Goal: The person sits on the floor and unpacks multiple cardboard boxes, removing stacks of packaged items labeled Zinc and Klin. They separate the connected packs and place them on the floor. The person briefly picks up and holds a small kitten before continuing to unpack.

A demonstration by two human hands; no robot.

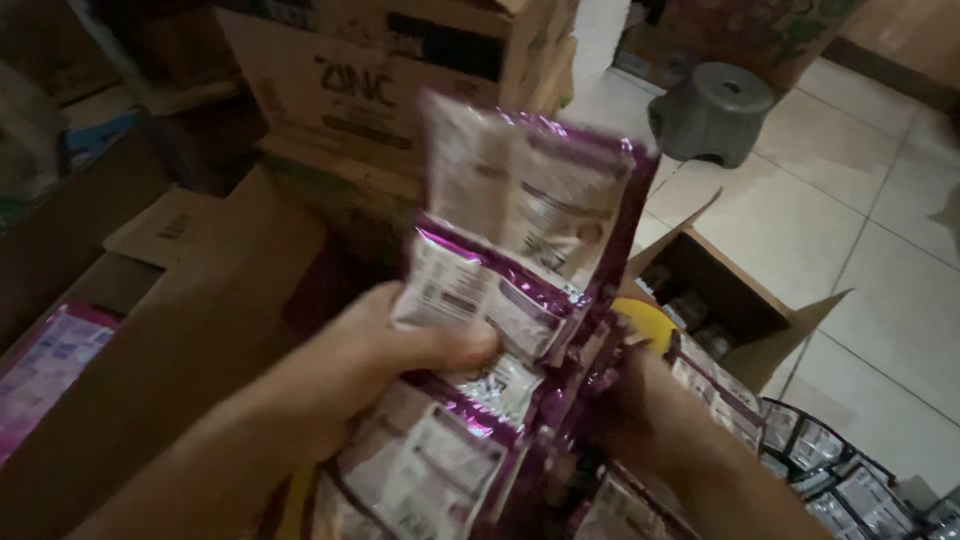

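Head view, dim light, some motion blur. Left hand [375, 365] enters from the lower left, forearm angled up toward centre, fingers curled over and thumb pressed across the front of a strip of purple-and-white sachets [520, 250]; grip is closed on the strip about midway along its length. Strip stands roughly upright, top end tilted slightly right, lower sachets trailing down past the wrist to the bottom edge of the frame. Right hand [640, 410] comes in from the lower right, in shadow behind the strip's right edge; touching the sachets, but cannot tell how far its fingers are closed. More sachets of the same kind lie piled [850, 480] on the tiled floor [880, 240] at the lower right corner. Open cardboard box [720, 300] sits just right of the hands, flaps up. Stacked cartons [360, 80] crowd the back and left; grey plastic stool [715, 110] stands on open floor at the upper right.
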